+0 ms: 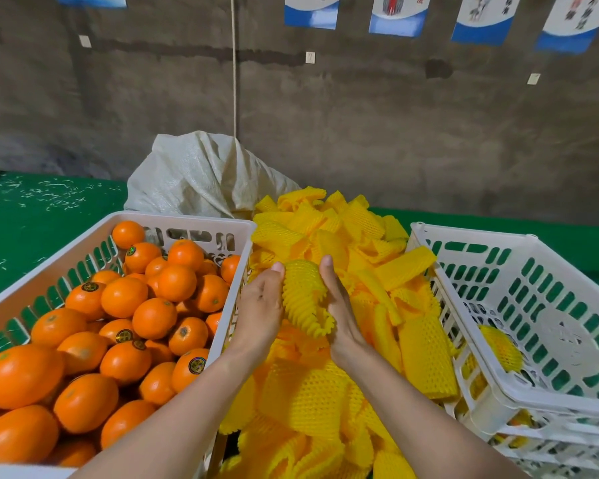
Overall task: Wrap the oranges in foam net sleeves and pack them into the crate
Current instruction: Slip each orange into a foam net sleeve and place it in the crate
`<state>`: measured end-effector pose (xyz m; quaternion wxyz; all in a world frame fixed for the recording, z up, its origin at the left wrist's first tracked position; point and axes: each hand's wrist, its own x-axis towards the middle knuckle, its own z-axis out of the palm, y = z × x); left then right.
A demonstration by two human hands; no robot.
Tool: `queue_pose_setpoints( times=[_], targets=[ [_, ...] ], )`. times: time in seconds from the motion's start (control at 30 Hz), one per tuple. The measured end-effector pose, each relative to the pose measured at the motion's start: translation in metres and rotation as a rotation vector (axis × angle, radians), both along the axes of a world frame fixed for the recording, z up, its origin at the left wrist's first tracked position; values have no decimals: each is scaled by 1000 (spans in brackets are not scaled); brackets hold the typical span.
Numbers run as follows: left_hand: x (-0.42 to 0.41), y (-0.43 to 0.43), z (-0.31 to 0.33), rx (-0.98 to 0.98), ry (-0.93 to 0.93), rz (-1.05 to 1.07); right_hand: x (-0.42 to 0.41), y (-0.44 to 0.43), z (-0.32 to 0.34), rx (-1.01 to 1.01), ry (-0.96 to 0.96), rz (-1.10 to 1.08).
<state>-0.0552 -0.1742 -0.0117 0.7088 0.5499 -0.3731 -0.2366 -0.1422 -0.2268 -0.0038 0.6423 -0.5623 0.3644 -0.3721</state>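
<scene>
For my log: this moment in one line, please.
left hand, right hand: grip sleeve | right crate: one wrapped orange | left crate: bare oranges

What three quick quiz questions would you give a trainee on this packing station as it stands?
1. True or false: the right-hand crate is packed full of bare oranges.
2. What lies between the crate of oranges and the right-hand crate? A) a pile of yellow foam net sleeves B) a stack of cardboard lids C) a weighing scale
3. Fill in: the left hand and the right hand together hold one ____.
Key: 1 false, a wrapped orange lies in it and most of its floor is bare; 2 A; 3 foam net sleeve.
</scene>
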Motion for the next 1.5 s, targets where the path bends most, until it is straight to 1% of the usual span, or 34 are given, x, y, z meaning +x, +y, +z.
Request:
queue_pose_setpoints(
  times=[0.07,0.1,0.17,0.2,0.23,0.27,0.33,0.4,0.47,0.57,0.63,0.73,0.8,0.9,0.97,1.03,1.07,1.1,1.13,1.2,1.23,1.27,1.33,1.43,1.5],
  targets=[
    [0,3,1,-27,-102,67,0,6,2,-177,93,-91],
    [0,5,2,-27,-127,79,-1,8,2,-247,133,-97],
    [0,8,2,-20,-167,98,0,10,-1,-293,158,-96],
    [0,9,3,-24,-184,112,1,9,0,-273,127,-112],
    [-1,10,5,-31,-187,118,2,8,2,-207,62,-128],
    [-2,9,8,-40,-170,122,2,6,5,-97,-22,-125],
    [-1,7,11,-77,-81,110,1,3,6,96,-175,-51],
    [1,5,12,-88,12,54,0,2,4,206,-305,42],
    [1,6,11,-79,-12,36,-2,-1,2,331,-415,48],
    [-2,6,7,-80,-156,65,-5,0,4,429,-481,2],
    [-4,4,6,-81,-234,99,-7,3,5,452,-484,13],
    [-4,5,4,-87,-244,106,-9,4,3,445,-484,71],
    [-4,5,1,-71,-209,74,-11,2,2,397,-481,87],
    [-3,3,2,11,-91,-1,-14,2,5,203,-398,168],
    [3,1,4,147,122,-110,-17,3,9,-6,-268,103],
    [6,2,7,299,376,-363,-23,-2,8,-319,-137,26],
    [7,4,8,357,461,-465,-26,-4,7,-465,-80,33],
    [7,4,7,388,520,-522,-28,-5,5,-565,-5,34],
    [7,4,6,390,556,-549,-30,-7,2,-625,84,46],
    [5,1,5,363,581,-565,-32,-10,-4,-650,162,71],
    [5,1,5,352,561,-556,-32,-9,-5,-605,170,81],
    [4,1,5,345,519,-543,-32,-11,-7,-543,164,75],
    [6,0,2,316,427,-542,-34,-12,-7,-511,102,56],
    [10,1,3,259,406,-495,-39,-7,-11,-526,34,-8],
    [11,0,2,197,399,-453,-42,1,-16,-591,63,18]
  ],
)
